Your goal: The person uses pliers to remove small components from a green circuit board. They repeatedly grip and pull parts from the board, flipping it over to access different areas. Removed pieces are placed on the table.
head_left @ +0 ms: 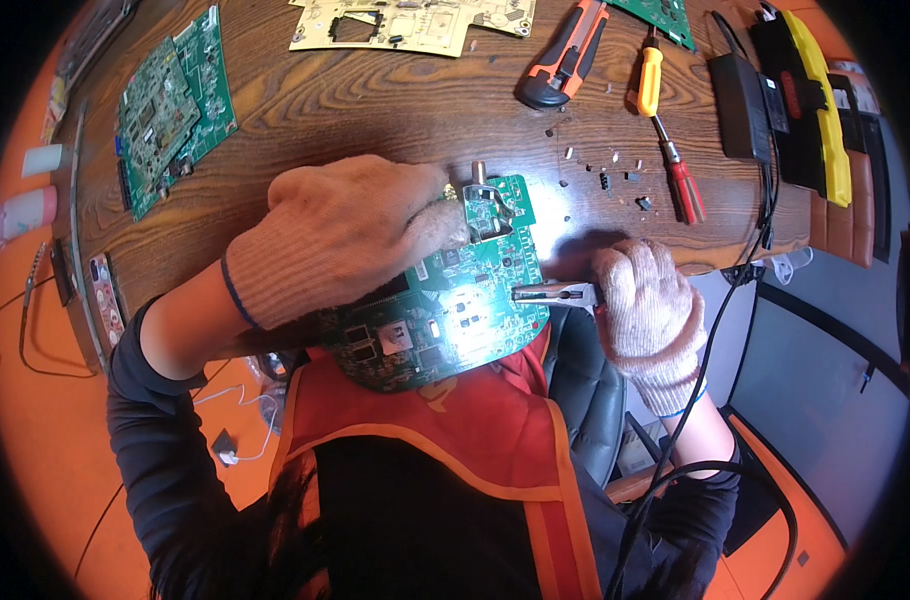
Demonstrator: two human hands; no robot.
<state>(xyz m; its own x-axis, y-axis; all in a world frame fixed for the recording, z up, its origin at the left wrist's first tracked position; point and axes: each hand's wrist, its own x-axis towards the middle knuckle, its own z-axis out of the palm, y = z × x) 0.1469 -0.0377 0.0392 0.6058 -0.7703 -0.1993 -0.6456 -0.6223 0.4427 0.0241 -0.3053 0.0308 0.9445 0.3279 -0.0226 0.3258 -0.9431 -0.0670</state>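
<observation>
Green board (pixel 487 268) sits gripped by the arched left hand (pixel 335 235), right hand (pixel 648 315) clenching pliers (pixel 565 294).

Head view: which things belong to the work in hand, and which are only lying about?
In use:
- board, held by the left hand
- pliers, in the right hand, jaws at the board's right side

Apparently just lying about:
- knife
- yellow screwdriver
- red screwdriver
- adapter
- tan boards
</observation>
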